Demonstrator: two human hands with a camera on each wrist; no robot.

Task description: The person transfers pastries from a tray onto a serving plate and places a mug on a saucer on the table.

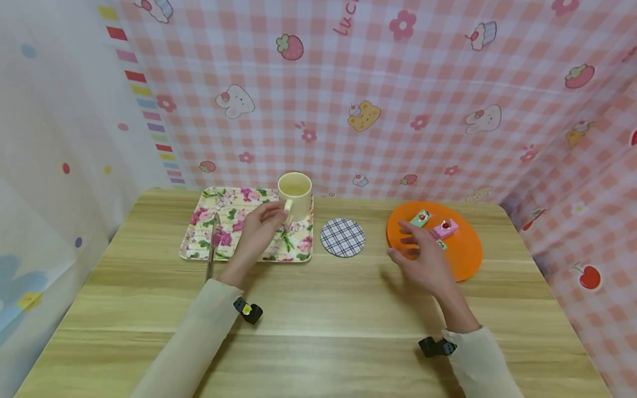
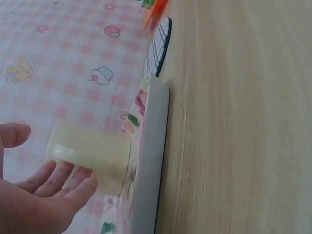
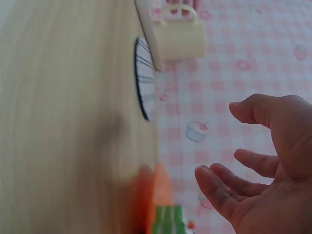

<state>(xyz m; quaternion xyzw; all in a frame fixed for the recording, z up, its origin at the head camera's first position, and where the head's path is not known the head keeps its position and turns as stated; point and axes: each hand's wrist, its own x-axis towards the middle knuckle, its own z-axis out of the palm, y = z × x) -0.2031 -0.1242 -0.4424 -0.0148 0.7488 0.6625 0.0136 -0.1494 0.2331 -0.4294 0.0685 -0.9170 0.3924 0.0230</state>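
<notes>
A pale yellow mug [image 1: 299, 204] stands upright on the floral tray [image 1: 293, 260], near its back right corner. My left hand [image 1: 257, 229] is at the mug's handle side, its fingers loosely bent and the thumb apart in the left wrist view [image 2: 46, 202]. Whether the fingertips touch the handle cannot be made out. Over the left part of an orange plate [image 1: 468, 257] hovers my right hand [image 1: 425, 257], fingers spread and holding nothing. On that plate lie a green cake-like piece [image 1: 421, 218] and a pink one [image 1: 446, 228]; another green piece is partly hidden by the hand.
Between tray and plate lies a round checked coaster [image 1: 343, 237]. A slim metal utensil [image 1: 211, 251] rests across the tray's front edge, left of my left forearm. Behind the wooden table [image 1: 318, 354] hangs a pink checked cloth [image 1: 328, 99].
</notes>
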